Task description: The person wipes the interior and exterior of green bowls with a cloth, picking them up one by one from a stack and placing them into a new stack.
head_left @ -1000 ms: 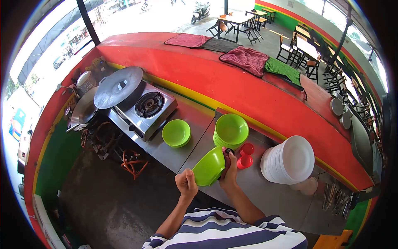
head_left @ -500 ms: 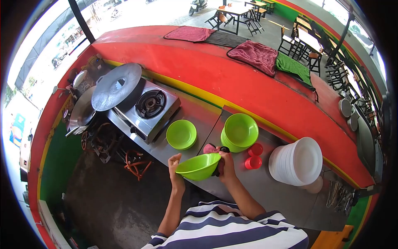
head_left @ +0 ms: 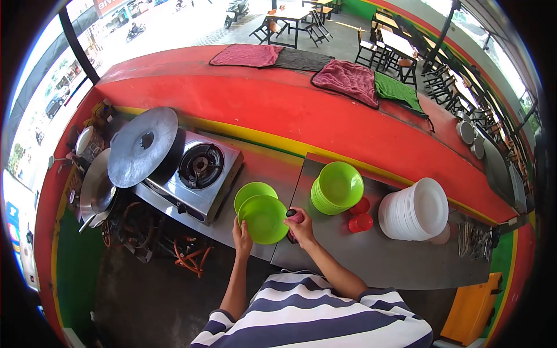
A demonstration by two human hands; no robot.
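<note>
My left hand (head_left: 242,238) grips the left rim of a green bowl (head_left: 262,220), thumb over the edge. The bowl is tilted so its inside faces me. At its right rim, my right hand (head_left: 302,228) is closed around a bunched pink and black cloth (head_left: 296,217). Another green bowl (head_left: 249,189) on the steel counter is partly hidden behind the held one. To the right stands a stack of green bowls (head_left: 341,184), with two red cups (head_left: 361,223) beside it.
A stack of white dishes (head_left: 428,209) and metal cutlery (head_left: 476,240) lie farther right on the counter (head_left: 331,255). On the left are a gas stove (head_left: 212,191), a large metal disc (head_left: 136,148) and a pan (head_left: 96,194). Cloths (head_left: 348,81) lie along the red wall (head_left: 243,95).
The held bowl has turned from side-on to showing its inside and now overlaps the bowl on the counter. My right hand and cloth have shifted slightly left and down. The camera view has shifted.
</note>
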